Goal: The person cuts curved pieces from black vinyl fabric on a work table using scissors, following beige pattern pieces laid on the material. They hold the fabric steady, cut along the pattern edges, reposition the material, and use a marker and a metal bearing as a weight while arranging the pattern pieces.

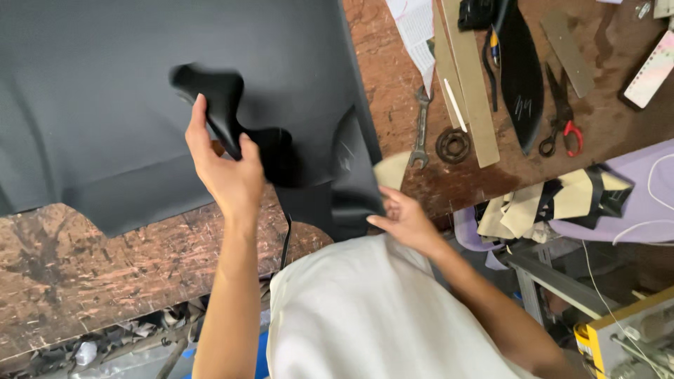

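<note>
Left hand [226, 170] pinches a curvy matte black cut piece [223, 109]; right hand [404, 219] grips the smooth dark sheet's [105, 84] edge.

Pretty even, soft daylight here, no harsh shadows on the worn wooden bench [63, 274], and the big black sheet [105, 105] just soaks up light with a faint sheen. The black cut piece [217, 98] in the left hand [228, 172] is smeared with motion blur, while the right hand [404, 221] and the spanner [421, 126] stay sharp. Slight wide-angle stretch at the corners, and the white shirt [358, 316] runs a bit bright.

Printed white paper sheet [415, 28] at bench top centre; pale rectangular printed card [649, 70] at right edge.
</note>
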The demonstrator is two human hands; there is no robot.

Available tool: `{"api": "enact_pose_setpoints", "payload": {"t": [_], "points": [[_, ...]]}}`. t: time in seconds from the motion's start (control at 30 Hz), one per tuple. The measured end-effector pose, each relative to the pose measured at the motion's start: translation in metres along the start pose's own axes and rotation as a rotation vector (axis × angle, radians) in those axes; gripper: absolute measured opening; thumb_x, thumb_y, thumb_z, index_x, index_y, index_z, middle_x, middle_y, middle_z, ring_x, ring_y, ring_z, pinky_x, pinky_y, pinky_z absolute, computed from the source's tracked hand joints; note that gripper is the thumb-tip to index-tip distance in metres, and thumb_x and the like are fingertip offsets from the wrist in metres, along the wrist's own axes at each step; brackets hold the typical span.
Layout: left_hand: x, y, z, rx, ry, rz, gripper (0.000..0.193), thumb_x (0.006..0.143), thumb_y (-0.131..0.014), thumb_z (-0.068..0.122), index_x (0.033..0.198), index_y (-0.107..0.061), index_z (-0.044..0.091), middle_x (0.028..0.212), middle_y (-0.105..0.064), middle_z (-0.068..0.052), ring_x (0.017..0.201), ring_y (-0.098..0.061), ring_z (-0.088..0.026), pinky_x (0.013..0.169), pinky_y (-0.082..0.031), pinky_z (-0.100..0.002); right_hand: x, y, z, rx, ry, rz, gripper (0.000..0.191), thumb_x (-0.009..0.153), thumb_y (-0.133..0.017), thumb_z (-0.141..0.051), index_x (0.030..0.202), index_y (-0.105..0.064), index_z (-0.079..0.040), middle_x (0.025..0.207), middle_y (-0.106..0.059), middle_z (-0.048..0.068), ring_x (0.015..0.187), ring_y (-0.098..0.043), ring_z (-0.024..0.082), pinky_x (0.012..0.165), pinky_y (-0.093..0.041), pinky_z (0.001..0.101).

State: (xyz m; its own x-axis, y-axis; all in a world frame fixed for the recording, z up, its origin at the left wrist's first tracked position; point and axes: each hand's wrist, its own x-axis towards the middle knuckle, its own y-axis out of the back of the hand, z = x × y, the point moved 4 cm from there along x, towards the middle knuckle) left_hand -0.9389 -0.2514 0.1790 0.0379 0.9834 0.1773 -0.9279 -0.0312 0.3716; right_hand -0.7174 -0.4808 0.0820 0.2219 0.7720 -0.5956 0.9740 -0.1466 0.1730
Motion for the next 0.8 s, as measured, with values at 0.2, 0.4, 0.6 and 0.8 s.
{"api": "enact_pose_setpoints", "payload": {"t": [0.2,0.4,0.6,0.8], "points": [[-0.017,-0.053,0.052,0.042,-0.333,-0.184,0.083,0.093,-0.076,-0.001,0.164,-0.032,0.007,0.164,-0.034,-0.017,0.154,-0.037,-0.038,0.129,-0.033,-0.042,-0.038,0.073,-0.045,0.608,0.035,-0.127,0.055,0.088,-0.066,0.004,0.142,-0.053,0.008,0.128,-0.068,0.015,0.112,-0.068,0.021,0.100,-0.054,0.0355],[-0.023,-0.123,-0.022,0.105,-0.194,-0.499,0.068,0.103,-0.068,0.008,0.163,-0.036,0.009,0.164,-0.041,-0.016,0.152,-0.043,-0.039,0.126,-0.041,-0.050,-0.076,0.131,-0.076,0.671,0.163,0.107,0.053,0.092,-0.058,0.000,0.143,-0.053,0.009,0.130,-0.067,0.018,0.116,-0.068,0.024,0.102,-0.053,0.0359],[-0.045,-0.114,-0.065,0.485,-0.349,-0.769,0.078,0.084,-0.081,0.024,0.152,-0.044,0.015,0.163,-0.035,-0.014,0.153,-0.031,-0.036,0.125,-0.028,-0.056,-0.096,0.137,-0.045,0.739,0.163,0.273,0.047,0.096,-0.057,0.000,0.142,-0.055,0.009,0.131,-0.067,0.015,0.117,-0.066,0.021,0.106,-0.050,0.0334],[-0.045,-0.109,-0.058,0.507,-0.466,-0.801,0.108,0.069,-0.087,0.053,0.158,-0.039,0.015,0.167,-0.025,-0.015,0.155,-0.017,-0.036,0.125,-0.013,-0.062,-0.095,0.129,-0.029,0.765,0.125,0.308,0.046,0.096,-0.057,-0.002,0.142,-0.057,0.005,0.129,-0.067,0.013,0.114,-0.066,0.020,0.102,-0.051,0.0329]]}}
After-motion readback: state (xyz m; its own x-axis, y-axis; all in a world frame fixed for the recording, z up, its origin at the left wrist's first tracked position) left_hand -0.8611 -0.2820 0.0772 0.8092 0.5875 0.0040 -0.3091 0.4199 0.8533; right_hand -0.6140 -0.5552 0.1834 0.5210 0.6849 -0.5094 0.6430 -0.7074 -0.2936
